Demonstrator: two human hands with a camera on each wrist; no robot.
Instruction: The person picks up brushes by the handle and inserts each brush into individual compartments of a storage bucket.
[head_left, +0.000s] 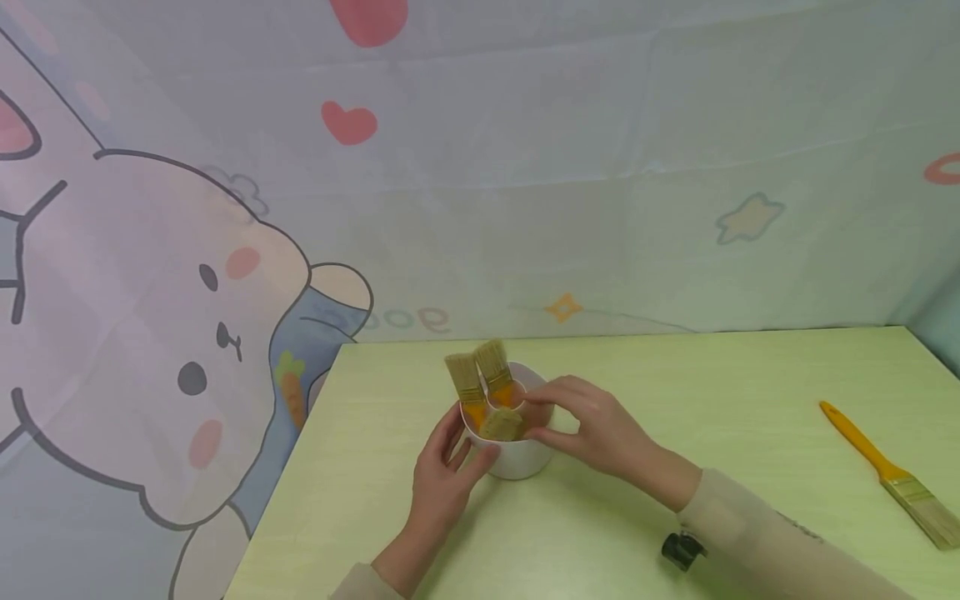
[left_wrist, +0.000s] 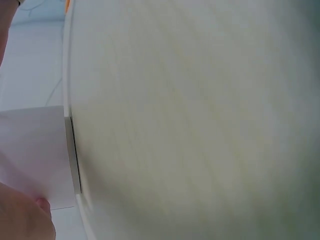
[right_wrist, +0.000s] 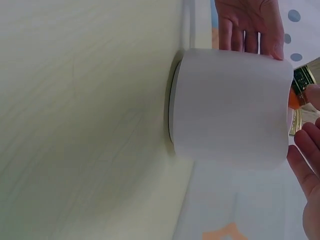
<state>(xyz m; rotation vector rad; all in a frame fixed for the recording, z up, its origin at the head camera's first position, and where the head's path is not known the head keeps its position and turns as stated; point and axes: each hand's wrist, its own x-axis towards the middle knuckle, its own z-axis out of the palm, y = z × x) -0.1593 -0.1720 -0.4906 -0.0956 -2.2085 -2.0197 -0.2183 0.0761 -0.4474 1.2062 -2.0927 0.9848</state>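
A white pot stands on the table with an inner round rim showing inside it. Three paintbrushes sit in it bristles up: one brush at the left, another behind, and a third leaning over the front rim. My left hand holds the pot's left side, thumb at the front and fingers around the far side. At the right rim is my right hand, thumb and fingers spread apart, with the thumb right by the front brush's ferrule. The brush handles are mostly hidden inside the pot.
Another paintbrush with a yellow handle lies on the table at the far right. A small black object shows beside the right sleeve. Behind the table hangs a printed cloth.
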